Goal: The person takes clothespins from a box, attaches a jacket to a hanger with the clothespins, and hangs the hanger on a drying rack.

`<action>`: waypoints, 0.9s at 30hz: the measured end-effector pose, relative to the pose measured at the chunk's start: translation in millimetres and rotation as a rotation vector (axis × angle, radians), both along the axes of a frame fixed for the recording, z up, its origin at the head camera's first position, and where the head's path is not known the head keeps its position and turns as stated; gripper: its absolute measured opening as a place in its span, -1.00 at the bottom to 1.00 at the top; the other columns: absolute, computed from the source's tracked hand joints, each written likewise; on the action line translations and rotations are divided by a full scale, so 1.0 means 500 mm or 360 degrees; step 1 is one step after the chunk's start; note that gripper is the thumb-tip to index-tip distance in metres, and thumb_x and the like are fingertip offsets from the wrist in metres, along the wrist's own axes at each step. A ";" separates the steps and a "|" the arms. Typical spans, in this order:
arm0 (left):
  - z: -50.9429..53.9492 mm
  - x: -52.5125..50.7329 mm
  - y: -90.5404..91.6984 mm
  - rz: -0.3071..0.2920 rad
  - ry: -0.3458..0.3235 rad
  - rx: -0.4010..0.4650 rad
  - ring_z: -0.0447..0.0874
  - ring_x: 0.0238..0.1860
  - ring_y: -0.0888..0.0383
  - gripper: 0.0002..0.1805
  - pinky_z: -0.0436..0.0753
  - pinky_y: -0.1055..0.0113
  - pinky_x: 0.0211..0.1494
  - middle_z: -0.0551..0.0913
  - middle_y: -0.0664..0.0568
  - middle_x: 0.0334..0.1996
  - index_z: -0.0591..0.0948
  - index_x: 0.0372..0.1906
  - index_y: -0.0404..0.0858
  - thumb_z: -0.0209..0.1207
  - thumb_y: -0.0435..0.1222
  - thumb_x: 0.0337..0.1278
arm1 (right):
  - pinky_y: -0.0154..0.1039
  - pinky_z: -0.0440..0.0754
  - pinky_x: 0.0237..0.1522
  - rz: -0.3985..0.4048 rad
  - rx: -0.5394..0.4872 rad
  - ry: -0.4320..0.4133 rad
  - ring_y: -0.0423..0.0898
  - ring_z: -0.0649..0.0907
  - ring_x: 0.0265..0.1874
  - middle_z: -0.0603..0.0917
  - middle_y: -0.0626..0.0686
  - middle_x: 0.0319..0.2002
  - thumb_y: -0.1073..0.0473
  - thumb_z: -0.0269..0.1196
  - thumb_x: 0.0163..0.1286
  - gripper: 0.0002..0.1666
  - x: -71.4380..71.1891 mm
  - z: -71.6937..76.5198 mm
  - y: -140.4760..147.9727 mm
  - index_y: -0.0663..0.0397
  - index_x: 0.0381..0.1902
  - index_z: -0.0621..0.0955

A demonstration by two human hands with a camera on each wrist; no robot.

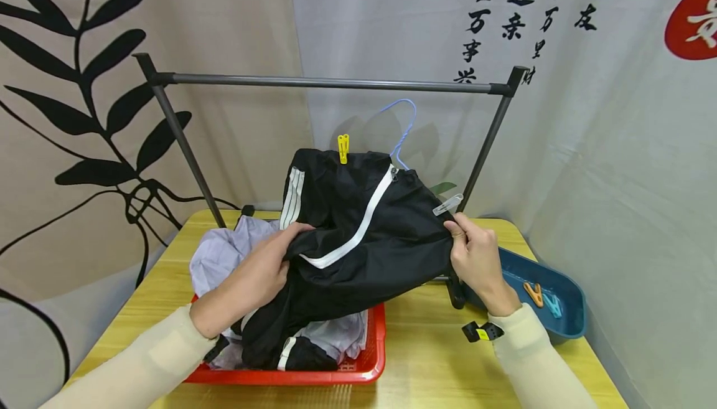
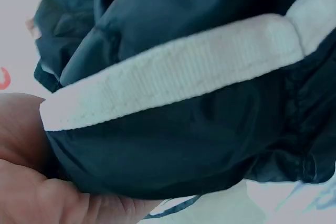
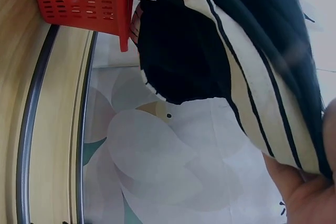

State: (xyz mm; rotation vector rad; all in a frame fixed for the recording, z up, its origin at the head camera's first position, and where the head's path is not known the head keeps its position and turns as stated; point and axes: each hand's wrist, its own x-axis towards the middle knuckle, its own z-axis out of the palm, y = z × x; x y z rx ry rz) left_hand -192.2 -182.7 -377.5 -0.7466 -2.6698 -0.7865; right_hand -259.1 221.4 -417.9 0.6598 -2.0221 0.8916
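Note:
A black garment [image 1: 392, 222] with white side stripes and a white trim band hangs from a blue wire hanger [image 1: 404, 135]. On its top edge sit a yellow clothespin [image 1: 343, 149] and, at the right, a whitish clothespin [image 1: 448, 204]. My left hand [image 1: 260, 272] grips the fabric at the left, below the trim. At the right edge, just under the whitish clothespin, my right hand [image 1: 476, 256] pinches the cloth. The left wrist view shows the trim band [image 2: 173, 74] close up. Striped cloth [image 3: 262, 87] runs to my right fingers in the right wrist view.
A dark metal rack [image 1: 330, 83] stands on the wooden table [image 1: 431, 347], its bar above the hanger. Beneath the garment is a red basket [image 1: 378, 347] with light-coloured clothes [image 1: 226, 253]. A blue tray [image 1: 571, 309] at the right holds orange and light-blue clothespins.

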 end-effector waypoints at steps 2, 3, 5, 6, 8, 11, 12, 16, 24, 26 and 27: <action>-0.011 -0.001 0.004 0.0001 0.0061 -0.0041 0.87 0.09 -0.18 -0.24 0.84 -0.24 0.24 0.84 -0.24 0.17 0.56 0.55 -0.10 0.18 -0.75 0.40 | -0.43 0.15 -0.56 -0.0011 -0.0002 -0.0001 -0.31 0.32 -0.68 0.23 -0.10 -0.65 0.46 0.30 0.70 -0.70 0.000 0.001 0.002 0.23 -0.35 0.62; -0.018 0.000 0.006 -0.0004 0.0066 -0.0091 0.87 0.06 -0.17 -0.23 0.86 -0.20 0.17 0.83 -0.25 0.15 0.55 0.58 -0.09 0.20 -0.73 0.41 | -0.43 0.15 -0.56 -0.0013 -0.0001 -0.0001 -0.30 0.33 -0.68 0.23 -0.10 -0.65 0.46 0.30 0.70 -0.70 0.000 0.000 0.003 0.23 -0.35 0.63; -0.032 0.004 0.010 -0.0050 0.0042 -0.0195 0.84 -0.06 -0.10 -0.20 0.88 -0.11 0.03 0.79 -0.27 0.11 0.52 0.63 -0.10 0.27 -0.70 0.41 | -0.42 0.16 -0.56 -0.0009 0.0002 -0.0005 -0.30 0.34 -0.68 0.25 -0.09 -0.65 0.46 0.30 0.70 -0.71 -0.001 -0.001 0.004 0.24 -0.34 0.64; -0.038 0.008 0.013 -0.0077 -0.0011 -0.0246 0.83 -0.08 -0.07 -0.20 0.88 -0.09 0.00 0.76 -0.28 0.13 0.50 0.67 -0.09 0.30 -0.64 0.44 | -0.42 0.18 -0.56 -0.0005 0.0005 -0.0007 -0.29 0.35 -0.67 0.25 -0.09 -0.65 0.46 0.31 0.70 -0.72 -0.001 -0.002 0.004 0.24 -0.33 0.64; -0.042 0.019 0.016 -0.0115 -0.0190 -0.0353 0.83 -0.01 -0.09 -0.17 0.90 -0.11 0.07 0.71 -0.31 0.25 0.40 0.77 -0.03 0.40 -0.44 0.56 | -0.41 0.19 -0.57 0.0004 0.0010 -0.0004 -0.29 0.36 -0.68 0.26 -0.08 -0.65 0.46 0.31 0.69 -0.71 -0.003 -0.004 0.004 0.23 -0.34 0.64; -0.039 0.035 0.019 -0.0143 -0.0513 -0.0473 0.80 0.26 -0.26 0.07 0.84 -0.29 0.31 0.58 -0.36 0.51 0.19 0.90 0.14 0.56 0.01 0.53 | -0.39 0.19 -0.58 0.0015 0.0013 -0.0004 -0.30 0.35 -0.68 0.27 -0.08 -0.66 0.47 0.31 0.68 -0.71 -0.004 -0.006 0.004 0.22 -0.34 0.63; -0.037 0.039 0.019 -0.0141 -0.0611 -0.0502 0.75 0.37 -0.34 0.19 0.79 -0.37 0.39 0.52 -0.36 0.59 0.12 0.92 0.21 0.59 0.14 0.43 | -0.39 0.19 -0.59 0.0015 0.0015 -0.0004 -0.31 0.34 -0.68 0.27 -0.08 -0.66 0.47 0.31 0.68 -0.71 -0.005 -0.006 0.005 0.22 -0.35 0.63; -0.031 0.050 0.023 -0.0120 -0.0821 -0.0598 0.57 0.59 -0.52 0.60 0.63 -0.59 0.51 0.31 -0.31 0.79 -0.06 0.93 0.39 0.82 0.22 -0.07 | -0.38 0.18 -0.59 0.0012 0.0030 -0.0006 -0.31 0.31 -0.69 0.25 -0.07 -0.66 0.47 0.31 0.68 -0.71 -0.006 -0.004 0.006 0.22 -0.35 0.62; -0.054 0.062 0.043 -0.0061 -0.0806 -0.0841 0.59 0.52 -0.40 0.70 0.85 -0.35 0.24 0.36 -0.26 0.72 -0.07 0.92 0.39 0.88 -0.32 -0.17 | -0.38 0.24 -0.58 0.0024 0.0046 -0.0015 -0.28 0.39 -0.69 0.31 -0.06 -0.67 0.47 0.32 0.68 -0.76 -0.005 -0.007 0.007 0.22 -0.30 0.68; -0.061 0.061 0.044 -0.0050 -0.0774 -0.0880 0.63 0.45 -0.38 0.64 0.91 -0.11 -0.05 0.38 -0.27 0.69 -0.03 0.91 0.37 0.83 -0.42 -0.10 | -0.38 0.24 -0.58 0.0026 0.0049 -0.0019 -0.27 0.40 -0.70 0.33 -0.06 -0.68 0.47 0.33 0.67 -0.78 -0.004 -0.009 0.006 0.22 -0.28 0.70; -0.064 0.060 0.044 -0.0048 -0.0761 -0.0892 0.65 0.40 -0.37 0.61 0.89 -0.02 -0.18 0.40 -0.28 0.66 -0.01 0.91 0.36 0.80 -0.46 -0.06 | -0.38 0.26 -0.57 0.0028 0.0048 -0.0022 -0.27 0.43 -0.69 0.36 -0.06 -0.68 0.47 0.33 0.67 -0.79 -0.004 -0.009 0.006 0.23 -0.26 0.71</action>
